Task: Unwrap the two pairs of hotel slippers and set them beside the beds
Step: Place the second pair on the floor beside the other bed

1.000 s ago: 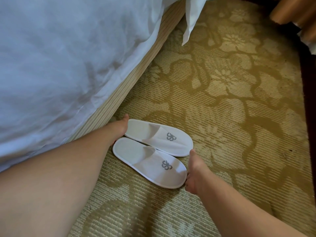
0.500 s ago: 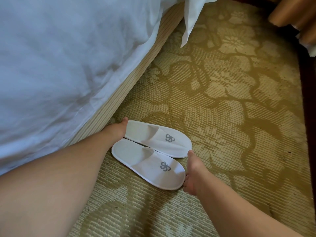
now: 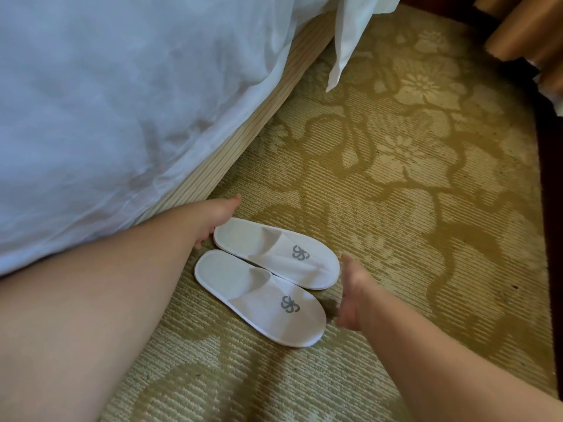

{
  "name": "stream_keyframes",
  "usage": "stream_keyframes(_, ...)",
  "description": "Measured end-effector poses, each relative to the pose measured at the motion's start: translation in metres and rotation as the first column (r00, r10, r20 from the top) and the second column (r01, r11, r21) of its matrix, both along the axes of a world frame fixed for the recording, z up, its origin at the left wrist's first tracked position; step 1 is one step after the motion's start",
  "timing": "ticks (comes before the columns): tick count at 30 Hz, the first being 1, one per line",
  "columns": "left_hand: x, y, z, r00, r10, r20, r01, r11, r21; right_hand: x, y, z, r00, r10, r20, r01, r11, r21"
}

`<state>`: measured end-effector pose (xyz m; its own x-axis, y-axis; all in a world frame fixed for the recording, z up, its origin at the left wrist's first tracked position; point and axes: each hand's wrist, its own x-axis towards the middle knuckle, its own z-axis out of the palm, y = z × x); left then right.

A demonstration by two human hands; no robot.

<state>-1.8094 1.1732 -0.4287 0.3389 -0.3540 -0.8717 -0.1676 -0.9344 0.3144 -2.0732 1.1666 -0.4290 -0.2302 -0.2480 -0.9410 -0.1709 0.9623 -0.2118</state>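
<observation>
Two unwrapped white slippers with grey logos lie side by side on the carpet, toes pointing right: the far slipper [image 3: 274, 254] and the near slipper [image 3: 253, 296]. They sit just off the bed's striped base [image 3: 243, 138]. My left hand [image 3: 217, 220] is at the heel of the far slipper, fingertips against its edge, thumb raised. Just right of the slippers' toes, my right hand [image 3: 350, 296] has its fingers spread, with a small gap between it and them. No wrapper or second pair is in view.
The bed's white duvet [image 3: 122, 102] fills the upper left, and a white sheet corner [image 3: 344, 50] hangs down at the top. Patterned gold carpet [image 3: 411, 193] spreads to the right. Tan curtain folds [image 3: 524, 28] and a dark border [image 3: 551, 208] mark the right edge.
My right hand has come off the near slipper's toe and opened a little to the right. My left hand stays at the far slipper's heel. The slippers lie as before.
</observation>
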Motion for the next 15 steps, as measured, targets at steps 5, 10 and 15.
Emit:
stream_keyframes(5,-0.002,-0.011,-0.003,0.998,0.064,0.003,-0.064,0.997,-0.049,-0.005,-0.037,-0.005,1.000,0.008,0.021,-0.007,0.998,-0.059)
stream_keyframes(10,-0.002,-0.016,-0.007,0.995,0.100,0.000,-0.100,0.990,-0.097,-0.003,-0.051,-0.010,0.998,0.037,0.055,-0.033,0.997,-0.068)
stream_keyframes(15,-0.002,-0.017,-0.009,0.996,0.092,-0.012,-0.093,0.991,-0.100,0.008,-0.046,-0.016,0.999,0.036,0.031,-0.035,0.998,-0.050)
